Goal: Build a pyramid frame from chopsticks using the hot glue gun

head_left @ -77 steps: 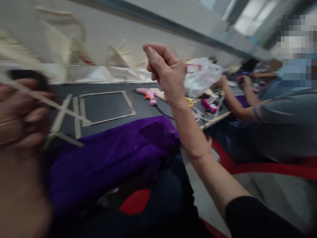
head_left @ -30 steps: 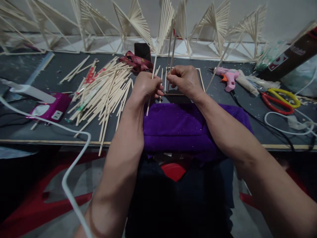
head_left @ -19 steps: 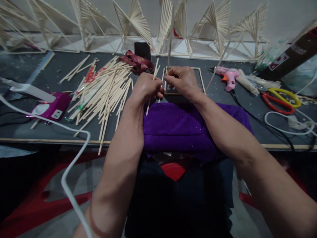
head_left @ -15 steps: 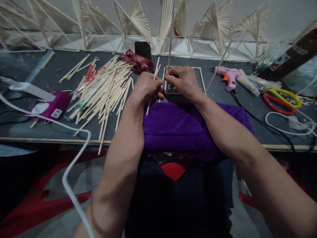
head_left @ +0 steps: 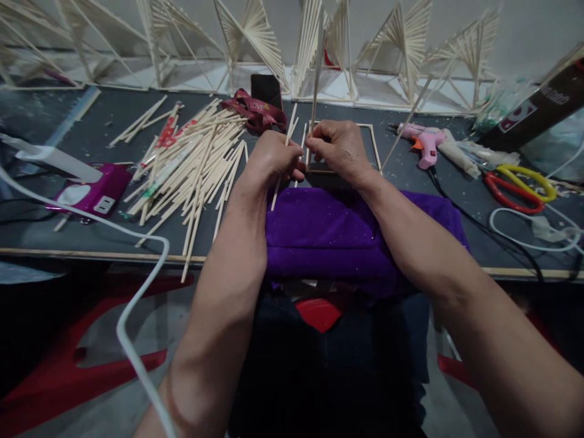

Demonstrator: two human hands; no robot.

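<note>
A slim wooden stick slants through my left hand, whose thumb and fingers are closed on it. Close beside it, my right hand pinches the lower part of an upright wooden stick at the left side of a square stick frame. Another stick rises at a slant from the frame's right corner. Part of the frame is hidden behind my right hand. Just in front of both hands lies a folded purple cloth.
A heap of loose sticks spreads to the left, near a purple power socket. A phone and red lanyard lie behind. Rightward are a pink glue gun and scissors. Stick structures line the back.
The view has shifted slightly. Both hands keep nearly the same pose, with the same sticks in their fingers.
</note>
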